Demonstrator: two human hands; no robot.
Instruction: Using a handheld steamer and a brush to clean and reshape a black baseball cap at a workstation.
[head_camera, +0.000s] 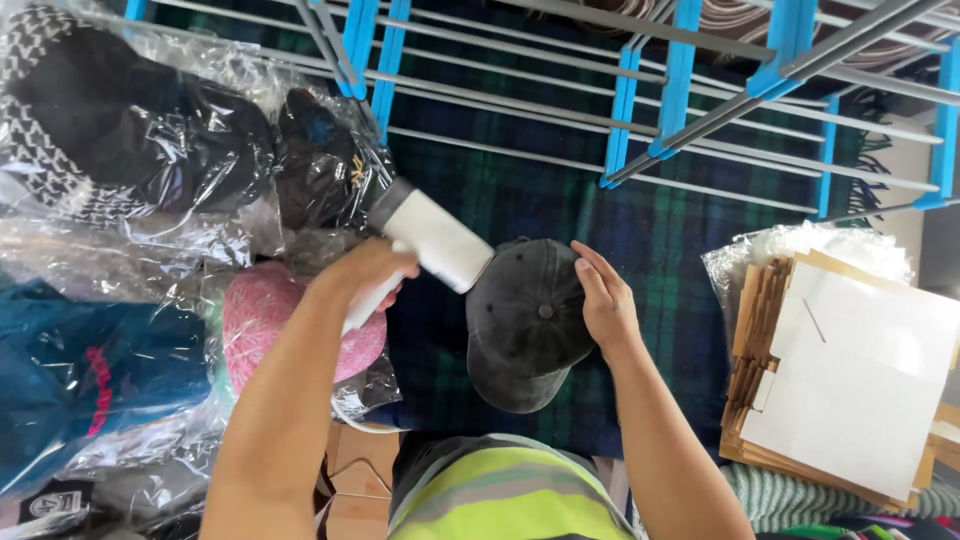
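Left hand (372, 268) grips the steamer (425, 245); right hand (603, 298) lies flat on the cap (525, 325) at 3 o'clock. Keep the nozzle near the crown and clear of fingers.

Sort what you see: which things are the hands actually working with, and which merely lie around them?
In hand: left hand gripping white handheld appliance; right hand resting on dark grey cap.

Lying about: bagged pink cap, bagged dark garments, cardboard stack, blue-and-grey rack.
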